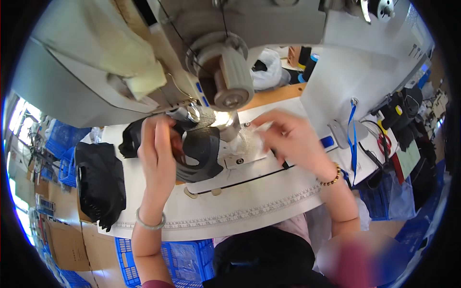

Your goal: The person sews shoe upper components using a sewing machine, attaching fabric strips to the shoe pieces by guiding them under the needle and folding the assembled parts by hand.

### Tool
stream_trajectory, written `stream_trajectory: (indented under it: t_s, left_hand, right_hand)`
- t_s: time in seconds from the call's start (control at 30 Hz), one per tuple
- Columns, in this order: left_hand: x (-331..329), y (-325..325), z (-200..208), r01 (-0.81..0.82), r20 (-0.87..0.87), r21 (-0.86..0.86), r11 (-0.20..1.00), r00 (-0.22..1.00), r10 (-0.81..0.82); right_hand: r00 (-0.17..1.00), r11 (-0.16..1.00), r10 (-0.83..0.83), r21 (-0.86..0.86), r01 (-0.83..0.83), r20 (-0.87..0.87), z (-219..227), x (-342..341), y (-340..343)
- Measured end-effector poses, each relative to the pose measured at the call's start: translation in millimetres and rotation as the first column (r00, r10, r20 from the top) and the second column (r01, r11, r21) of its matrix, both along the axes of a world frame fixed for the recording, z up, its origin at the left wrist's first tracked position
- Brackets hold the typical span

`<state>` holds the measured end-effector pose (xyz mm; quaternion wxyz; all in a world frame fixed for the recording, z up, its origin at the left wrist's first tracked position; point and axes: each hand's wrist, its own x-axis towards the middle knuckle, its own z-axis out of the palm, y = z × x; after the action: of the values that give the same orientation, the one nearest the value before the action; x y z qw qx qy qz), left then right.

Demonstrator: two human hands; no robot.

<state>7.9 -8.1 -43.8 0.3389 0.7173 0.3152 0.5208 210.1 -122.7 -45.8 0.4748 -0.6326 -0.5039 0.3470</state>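
Observation:
Under the head of a sewing machine (230,91) sits a dark grey curved piece (204,156) with an oval cutout, black fabric bunched behind it. My left hand (157,144) is closed at the piece's left side, its fingers bent down and the thumb partly hidden. To the right of the needle area, above the white machine bed (240,158), my right hand (293,139) is raised with fingers loosely bent and apart. Motion blurs it slightly, and nothing shows in it. A lit lamp shines close to the needle, whose tip I cannot make out.
A stack of black pieces (98,182) lies at the table's left edge. A printed ruler strip (240,216) curves along the front edge. Below stands a blue plastic crate (187,259). A blue strap (353,139), red-handled scissors (385,144) and cables are at the right. Thread cones (309,67) stand behind.

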Motion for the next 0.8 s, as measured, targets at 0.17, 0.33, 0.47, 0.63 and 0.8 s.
stream_trajectory:
  t_s: [0.17, 0.33, 0.47, 0.63, 0.8]
  left_hand:
    - [-30.9, 3.9, -36.0, 0.279, -0.441, 0.736, 0.616, 0.889, 0.126]
    - [-34.2, 12.8, -44.6, 0.188, -0.438, 0.818, 0.543, 0.816, 0.377]
    - [-25.9, 2.1, -58.1, 0.034, -0.266, 0.825, 0.563, 0.904, 0.334]
    - [-39.3, -26.4, -77.8, 0.513, -0.546, 0.745, 0.427, 0.836, -0.053]
    - [13.9, -49.0, -63.2, 0.560, -0.582, 0.702, 0.440, 0.807, -0.099]
  right_hand:
    - [0.842, 0.970, -0.242, 0.101, 0.222, 0.482, -62.7, 56.9, -25.1]
    - [0.839, 0.973, -0.200, 0.004, 0.230, 0.506, -87.1, 52.0, -33.4]
    - [0.813, 0.974, -0.205, 0.035, 0.222, 0.546, -95.2, 61.2, -33.2]
    - [0.899, 0.958, -0.284, -0.136, 0.253, -0.334, -69.8, 49.3, -35.4]
    - [0.749, 0.991, -0.094, -0.135, 0.006, -0.655, -58.2, 25.5, -38.8]
